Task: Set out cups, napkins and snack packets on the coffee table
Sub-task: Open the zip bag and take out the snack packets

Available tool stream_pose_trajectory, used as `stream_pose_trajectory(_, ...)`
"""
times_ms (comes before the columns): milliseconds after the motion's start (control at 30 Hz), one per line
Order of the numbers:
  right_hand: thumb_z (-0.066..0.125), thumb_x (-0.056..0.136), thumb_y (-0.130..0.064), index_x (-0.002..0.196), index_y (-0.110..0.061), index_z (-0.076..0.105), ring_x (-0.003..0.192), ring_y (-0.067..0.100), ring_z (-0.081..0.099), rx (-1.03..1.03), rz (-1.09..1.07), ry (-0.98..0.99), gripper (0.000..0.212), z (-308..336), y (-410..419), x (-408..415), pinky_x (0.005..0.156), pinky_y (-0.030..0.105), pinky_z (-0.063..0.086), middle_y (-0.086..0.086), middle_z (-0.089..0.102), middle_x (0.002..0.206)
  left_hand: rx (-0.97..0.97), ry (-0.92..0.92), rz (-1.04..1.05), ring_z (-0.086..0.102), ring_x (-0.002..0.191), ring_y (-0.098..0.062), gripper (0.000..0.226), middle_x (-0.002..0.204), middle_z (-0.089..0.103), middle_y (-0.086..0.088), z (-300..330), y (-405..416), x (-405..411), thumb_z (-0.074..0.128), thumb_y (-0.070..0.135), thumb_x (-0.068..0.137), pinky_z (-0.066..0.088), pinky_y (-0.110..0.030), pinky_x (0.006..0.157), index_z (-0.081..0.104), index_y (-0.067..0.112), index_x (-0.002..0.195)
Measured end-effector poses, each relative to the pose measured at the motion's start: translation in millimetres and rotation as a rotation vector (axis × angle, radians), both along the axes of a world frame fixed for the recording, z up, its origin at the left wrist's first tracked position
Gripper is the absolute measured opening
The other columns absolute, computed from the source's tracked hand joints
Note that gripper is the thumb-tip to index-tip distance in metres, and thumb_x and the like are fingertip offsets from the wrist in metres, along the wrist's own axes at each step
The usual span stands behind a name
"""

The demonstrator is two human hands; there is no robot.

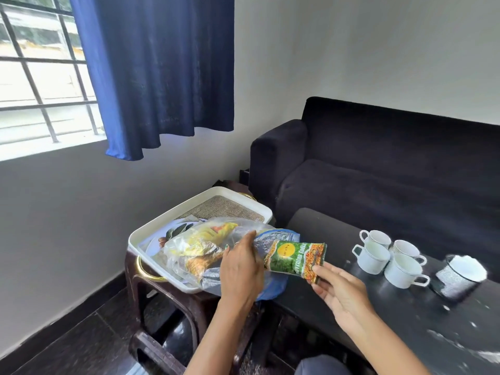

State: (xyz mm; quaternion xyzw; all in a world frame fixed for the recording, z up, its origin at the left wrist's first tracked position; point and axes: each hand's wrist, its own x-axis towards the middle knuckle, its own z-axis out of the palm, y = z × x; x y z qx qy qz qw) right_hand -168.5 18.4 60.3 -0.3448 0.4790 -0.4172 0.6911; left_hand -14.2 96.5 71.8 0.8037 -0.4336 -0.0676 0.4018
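Observation:
A green and orange snack packet (296, 258) hangs between the tray and the table, pinched at its right end by my right hand (338, 292). My left hand (241, 269) rests on a clear plastic bag of snack packets (200, 246), fingers spread over it and touching the green packet's left end. The bag lies in a white tray (194, 205) with gold handles. Several white cups (389, 254) stand grouped on the dark coffee table (405, 320). Beside them a silver mesh holder (460, 277) contains white napkins.
The tray sits on a dark brown stool (162, 299) left of the table. A black sofa (378, 169) stands behind the table. A window with a blue curtain (162, 71) is on the left wall. My knee (322, 366) shows at the bottom.

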Motion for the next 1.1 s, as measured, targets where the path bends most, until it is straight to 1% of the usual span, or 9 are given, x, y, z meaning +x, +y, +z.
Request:
stream_pose_trajectory(100,0.065,0.081,0.006,0.099,-0.002,0.062,0.065,0.021,0.059,-0.022,-0.032,-0.037,0.020,8.6,0.0,-18.0,0.042,0.017,0.050,0.013,0.068,0.074,0.061,-0.017,-0.008,0.056,0.116,-0.030,0.043,0.125,0.063,-0.009,-4.5,-2.5,1.7,0.035,0.013,0.098,0.037,-0.035,0.097,0.044,0.019,0.140)
stream_pose_trajectory(233,0.064,0.082,0.005,0.088,-0.008,0.062,0.064,0.018,0.060,-0.062,-0.055,-0.058,0.015,24.7,-4.2,-29.9,0.042,0.016,0.051,0.002,0.071,0.059,0.203,0.015,-0.042,0.054,0.119,-0.032,0.045,0.128,0.062,-0.012,-9.1,-5.0,5.0,0.034,0.011,0.096,0.039,-0.037,0.098,0.046,0.020,0.139)
stream_pose_trajectory(333,0.063,0.082,0.005,0.084,-0.010,0.060,0.060,0.015,0.063,-0.085,-0.064,-0.092,0.015,36.7,-10.6,-26.6,0.043,0.015,0.051,0.001,0.070,0.057,0.351,-0.010,-0.114,0.054,0.120,-0.030,0.046,0.128,0.062,-0.012,-11.1,-3.6,5.7,0.034,0.011,0.094,0.035,-0.035,0.103,0.049,0.021,0.136)
stream_pose_trajectory(500,0.062,0.084,0.004,0.091,-0.006,0.061,0.063,0.017,0.062,-0.097,-0.045,-0.101,0.013,40.8,-26.5,1.4,0.045,0.015,0.052,0.012,0.066,0.080,0.476,-0.030,-0.172,0.050,0.125,-0.027,0.047,0.132,0.060,-0.009,-15.4,-4.1,5.5,0.031,0.012,0.095,0.024,-0.039,0.114,0.048,0.021,0.137)
stream_pose_trajectory(667,0.062,0.083,0.008,0.113,0.003,0.056,0.065,0.022,0.058,-0.057,-0.047,-0.095,0.030,22.0,-47.6,45.9,0.041,0.015,0.050,0.017,0.061,0.079,0.385,-0.023,-0.064,0.054,0.119,-0.031,0.043,0.124,0.064,-0.011,-11.5,-5.9,4.8,0.036,0.012,0.092,0.037,-0.034,0.101,0.055,0.021,0.129)
stream_pose_trajectory(800,0.061,0.084,0.009,0.118,0.011,0.055,0.064,0.023,0.058,-0.005,-0.060,-0.064,0.035,7.6,-70.6,87.0,0.040,0.016,0.050,0.018,0.060,0.078,0.391,-0.045,-0.060,0.056,0.113,-0.031,0.040,0.118,0.066,-0.014,-7.6,-5.7,1.5,0.037,0.008,0.090,0.031,-0.042,0.107,0.056,0.017,0.124)
stream_pose_trajectory(1000,0.059,0.084,0.013,0.125,0.015,0.049,0.061,0.024,0.057,-0.004,-0.032,0.007,0.042,-1.4,-105.2,153.6,0.040,0.018,0.052,0.027,0.062,0.091,0.454,-0.083,-0.065,0.054,0.112,-0.032,0.038,0.117,0.065,-0.013,-9.5,-7.3,3.4,0.036,0.008,0.089,0.027,-0.038,0.111,0.056,0.015,0.120)
stream_pose_trajectory(1033,0.058,0.084,0.014,0.127,0.014,0.048,0.063,0.026,0.058,-0.015,-0.031,0.032,0.044,-4.3,-109.5,163.5,0.043,0.019,0.053,0.029,0.062,0.095,0.453,-0.081,-0.065,0.055,0.112,-0.031,0.038,0.117,0.065,-0.013,-9.3,-7.7,3.5,0.036,0.008,0.089,0.026,-0.037,0.112,0.056,0.015,0.121)
stream_pose_trajectory(1100,0.059,0.082,0.016,0.134,0.010,0.039,0.078,0.037,0.064,-0.039,-0.040,0.112,0.055,-13.0,-118.6,180.7,0.061,0.028,0.057,0.034,0.057,0.117,0.453,-0.078,-0.066,0.056,0.113,-0.029,0.038,0.117,0.065,-0.012,-9.2,-7.5,3.1,0.036,0.008,0.090,0.024,-0.036,0.114,0.055,0.015,0.122)
